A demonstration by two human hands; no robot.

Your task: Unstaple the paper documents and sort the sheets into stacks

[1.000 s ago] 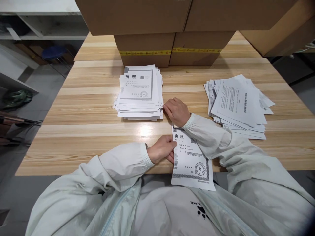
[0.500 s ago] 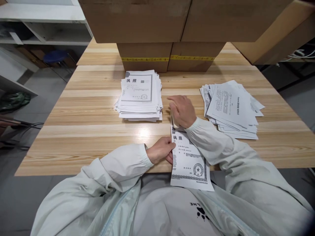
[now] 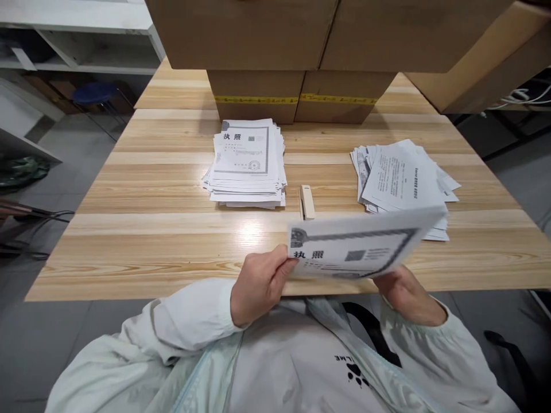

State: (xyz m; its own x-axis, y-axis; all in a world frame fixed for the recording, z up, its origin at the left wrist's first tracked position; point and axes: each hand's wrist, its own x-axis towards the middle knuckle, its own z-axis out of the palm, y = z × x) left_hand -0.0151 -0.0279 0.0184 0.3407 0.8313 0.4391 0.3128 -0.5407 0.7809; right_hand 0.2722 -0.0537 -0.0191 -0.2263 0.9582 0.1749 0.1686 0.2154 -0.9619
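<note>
My left hand [image 3: 262,281] pinches the left end of a printed certificate sheet [image 3: 344,252], thumb on top. The sheet is held sideways over the table's front edge, tilted and somewhat blurred. At its lower right edge my right hand [image 3: 407,295] touches it from underneath, and the fingers are hidden behind the paper. Just beyond the sheet a beige stapler [image 3: 307,202] lies on the table, its near end close to the paper's edge. A stack of similar certificates [image 3: 245,163] sits left of the stapler. On the right, a looser pile of printed sheets [image 3: 404,178] is partly covered by the held paper.
Large cardboard boxes [image 3: 258,40] are stacked at the back of the wooden table [image 3: 142,229]. Another carton [image 3: 486,63] stands at the back right. To the left are white shelves [image 3: 99,34] and a blue stool [image 3: 94,94].
My right hand has left the stapler and moved right and nearer, under the paper. The sheet has been raised and turned from lengthwise to sideways. The stapler now lies uncovered.
</note>
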